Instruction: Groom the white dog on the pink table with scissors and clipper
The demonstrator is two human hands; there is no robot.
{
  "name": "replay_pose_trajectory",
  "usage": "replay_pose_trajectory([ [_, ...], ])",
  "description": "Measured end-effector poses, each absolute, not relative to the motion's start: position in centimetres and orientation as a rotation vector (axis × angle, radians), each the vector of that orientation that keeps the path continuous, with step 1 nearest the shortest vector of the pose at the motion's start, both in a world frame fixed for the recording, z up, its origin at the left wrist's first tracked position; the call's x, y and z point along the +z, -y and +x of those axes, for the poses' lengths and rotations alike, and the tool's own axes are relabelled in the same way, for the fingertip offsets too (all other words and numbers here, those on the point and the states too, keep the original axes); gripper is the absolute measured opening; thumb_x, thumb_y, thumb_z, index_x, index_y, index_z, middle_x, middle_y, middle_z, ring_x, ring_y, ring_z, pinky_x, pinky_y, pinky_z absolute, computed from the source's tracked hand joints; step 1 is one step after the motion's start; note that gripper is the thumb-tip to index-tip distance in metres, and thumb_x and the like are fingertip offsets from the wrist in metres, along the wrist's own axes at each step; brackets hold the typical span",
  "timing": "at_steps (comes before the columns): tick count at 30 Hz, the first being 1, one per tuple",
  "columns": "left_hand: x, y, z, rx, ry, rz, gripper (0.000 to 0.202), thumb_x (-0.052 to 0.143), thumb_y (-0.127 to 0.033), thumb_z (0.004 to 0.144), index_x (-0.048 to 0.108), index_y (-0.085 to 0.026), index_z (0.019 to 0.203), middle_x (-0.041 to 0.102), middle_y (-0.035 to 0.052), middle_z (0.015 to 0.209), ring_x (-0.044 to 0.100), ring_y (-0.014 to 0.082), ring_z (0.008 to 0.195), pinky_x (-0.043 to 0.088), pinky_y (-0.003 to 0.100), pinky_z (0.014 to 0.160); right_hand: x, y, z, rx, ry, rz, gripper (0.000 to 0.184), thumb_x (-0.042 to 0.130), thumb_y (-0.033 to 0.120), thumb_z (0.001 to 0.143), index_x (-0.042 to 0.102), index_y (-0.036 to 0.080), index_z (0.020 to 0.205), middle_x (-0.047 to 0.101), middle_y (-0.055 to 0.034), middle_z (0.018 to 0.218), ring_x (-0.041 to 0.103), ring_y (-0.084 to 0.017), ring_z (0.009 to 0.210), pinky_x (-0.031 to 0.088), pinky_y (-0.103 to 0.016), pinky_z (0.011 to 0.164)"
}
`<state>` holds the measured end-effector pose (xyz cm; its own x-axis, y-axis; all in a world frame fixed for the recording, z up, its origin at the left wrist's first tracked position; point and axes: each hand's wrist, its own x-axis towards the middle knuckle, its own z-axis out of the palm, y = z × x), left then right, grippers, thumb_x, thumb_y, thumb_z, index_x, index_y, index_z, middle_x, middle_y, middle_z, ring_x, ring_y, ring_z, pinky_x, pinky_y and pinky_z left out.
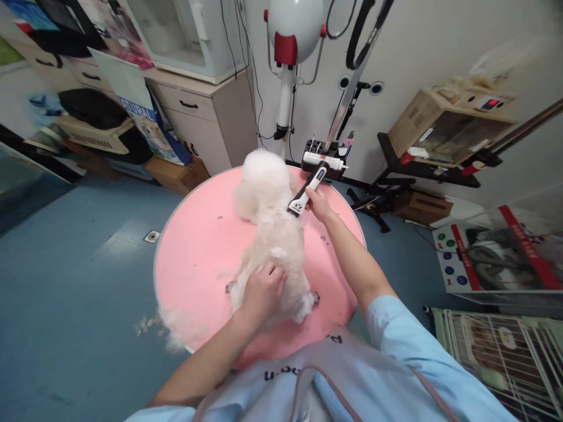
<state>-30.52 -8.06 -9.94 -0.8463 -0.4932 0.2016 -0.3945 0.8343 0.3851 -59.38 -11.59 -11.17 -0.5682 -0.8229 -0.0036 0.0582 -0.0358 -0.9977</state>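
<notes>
A fluffy white dog is on a round pink grooming table, its head toward the far edge and its rear toward me. In my right hand is a white and black hair clipper, its head against the fur by the dog's right shoulder. My left hand lies on the lower back, fingers curled into the coat; their tips are partly hidden. Loose white fur has gathered at the table's near left edge and hangs over it.
Beyond the table's far edge stand a white dryer on a post and a tool holder on an upright arm. Cabinets and a cardboard box are at left. A wooden box and a wire cage are at right.
</notes>
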Motion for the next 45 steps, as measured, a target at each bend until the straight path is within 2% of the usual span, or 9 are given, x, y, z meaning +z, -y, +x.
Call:
replay_pose_trajectory([
  [3, -10.0, 8.1, -30.5, -0.489, 2.698, 0.659, 0.016, 0.056, -0.018, 0.088, 0.068, -0.016, 0.077, 0.062, 0.0050, 0.077, 0.057, 0.0195, 0.075, 0.044, 0.031, 0.067, -11.5, 12.0, -58.9, -1.584, -1.550, -0.842, 0.051, 0.067, 0.065, 0.068, 0.042, 0.021, 0.077, 0.049, 0.0082, 0.050, 0.041, -0.006, 0.036, 0.030, -0.019, 0.033],
  [9, -10.2, 7.9, -30.0, -0.523, 2.634, 0.630, 0.016, 0.055, -0.018, 0.089, 0.068, -0.017, 0.080, 0.062, 0.0047, 0.078, 0.056, 0.0182, 0.074, 0.043, 0.030, 0.067, -11.6, 10.0, -58.0, -1.654, -1.573, -0.793, 0.053, 0.068, 0.067, 0.065, 0.044, 0.020, 0.075, 0.051, 0.0075, 0.050, 0.041, -0.006, 0.035, 0.031, -0.019, 0.032],
  [15, -10.3, 8.0, -30.3, -0.537, 2.627, 0.618, 0.015, 0.055, -0.018, 0.088, 0.067, -0.016, 0.080, 0.061, 0.0052, 0.077, 0.056, 0.0186, 0.073, 0.043, 0.030, 0.067, -11.6, 12.5, -59.8, -1.832, -1.563, -0.591, 0.050, 0.059, 0.068, 0.074, 0.039, 0.022, 0.072, 0.046, 0.0078, 0.047, 0.040, -0.007, 0.036, 0.030, -0.019, 0.033],
  [23, -10.6, 8.1, -29.8, -0.576, 2.626, 0.644, 0.013, 0.056, -0.019, 0.088, 0.068, -0.016, 0.084, 0.063, 0.0048, 0.080, 0.057, 0.0190, 0.077, 0.043, 0.030, 0.069, -11.2, 10.7, -55.7, -1.551, -1.554, -0.854, 0.052, 0.063, 0.069, 0.069, 0.042, 0.021, 0.073, 0.046, 0.0083, 0.047, 0.037, -0.006, 0.035, 0.027, -0.019, 0.031],
  [28, -10.5, 8.0, -29.7, -0.583, 2.619, 0.639, 0.013, 0.056, -0.018, 0.088, 0.067, -0.015, 0.083, 0.063, 0.0055, 0.080, 0.057, 0.0190, 0.077, 0.044, 0.030, 0.069, -9.9, 7.7, -53.5, -1.518, -1.544, -1.008, 0.055, 0.070, 0.068, 0.063, 0.048, 0.020, 0.077, 0.053, 0.0046, 0.059, 0.043, -0.007, 0.043, 0.033, -0.020, 0.035],
  [33, -10.8, 7.7, -29.3, -0.566, 2.580, 0.583, 0.019, 0.051, -0.020, 0.091, 0.066, -0.016, 0.081, 0.062, 0.0055, 0.078, 0.056, 0.0189, 0.076, 0.044, 0.030, 0.070, -9.1, 9.5, -54.4, -1.767, -1.783, -0.793, 0.049, 0.064, 0.065, 0.070, 0.045, 0.020, 0.078, 0.047, 0.0057, 0.056, 0.043, -0.007, 0.047, 0.035, -0.019, 0.038],
  [40, -12.0, 8.2, -25.3, -0.576, 2.280, 0.590, 0.011, 0.054, -0.018, 0.090, 0.064, -0.016, 0.087, 0.063, 0.0049, 0.079, 0.055, 0.0164, 0.076, 0.044, 0.029, 0.072, -9.5, 4.3, -48.5, -1.510, -1.622, -1.014, 0.046, 0.069, 0.059, 0.068, 0.052, 0.020, 0.082, 0.060, -0.0014, 0.073, 0.057, -0.016, 0.067, 0.049, -0.027, 0.055],
  [43, -12.8, 8.4, -24.1, -0.569, 2.245, 0.684, 0.011, 0.056, -0.025, 0.090, 0.063, -0.017, 0.089, 0.063, 0.0058, 0.081, 0.056, 0.0172, 0.079, 0.045, 0.030, 0.073, -9.1, 3.8, -48.5, -1.418, -1.575, -1.089, 0.045, 0.071, 0.058, 0.067, 0.055, 0.019, 0.083, 0.062, -0.0030, 0.076, 0.059, -0.017, 0.069, 0.051, -0.029, 0.060],
  [45, -13.4, 8.4, -23.8, -0.603, 2.255, 0.715, 0.016, 0.055, -0.031, 0.090, 0.063, -0.017, 0.088, 0.063, 0.0059, 0.082, 0.056, 0.0175, 0.079, 0.045, 0.031, 0.074, -8.6, 5.7, -49.9, -1.566, -1.733, -1.021, 0.043, 0.067, 0.058, 0.070, 0.053, 0.019, 0.082, 0.059, -0.0022, 0.073, 0.057, -0.015, 0.066, 0.050, -0.027, 0.057],
])
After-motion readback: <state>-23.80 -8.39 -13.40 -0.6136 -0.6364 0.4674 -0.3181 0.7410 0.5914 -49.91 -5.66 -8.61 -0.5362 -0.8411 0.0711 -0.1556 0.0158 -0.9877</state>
